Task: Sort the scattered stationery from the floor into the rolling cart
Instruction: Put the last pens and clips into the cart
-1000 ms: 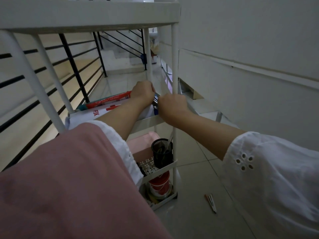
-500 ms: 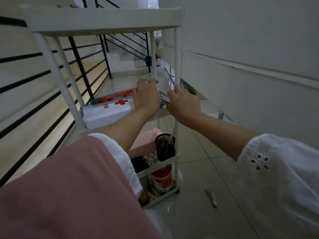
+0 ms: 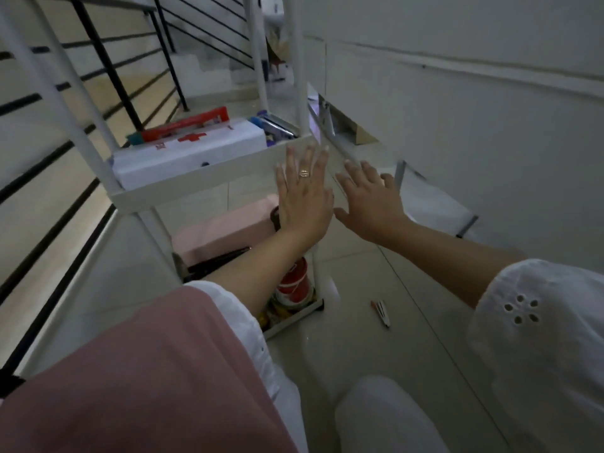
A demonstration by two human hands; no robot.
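Upper left of frame: a black railing (image 3: 108, 70) runs behind the rolling cart (image 3: 183, 183). Lower left: pink cloth (image 3: 130, 371) covers the person's left arm.

Centre left: the cart is white, with open shelves. Its middle shelf carries a white first-aid box (image 3: 196, 152) marked with a red cross, a red packet (image 3: 186, 124) behind the box, and dark pens (image 3: 276, 127) at the shelf's right end. The shelf below holds a pink box (image 3: 225, 230). The bottom shelf holds a red-and-white tub (image 3: 294, 286).

Centre: the left hand (image 3: 304, 201) is flat, fingers straight and slightly spread, holding nothing. Its fingertips lie at the middle shelf's right corner; contact cannot be confirmed. The right hand (image 3: 372, 201), just beside it, is likewise spread and holds nothing.

Lower centre right: loose stationery (image 3: 380, 312) lies on the floor tiles, near the cart's base but apart from it.

Right: a white sleeve (image 3: 539, 338) and a pale wall (image 3: 474, 93).
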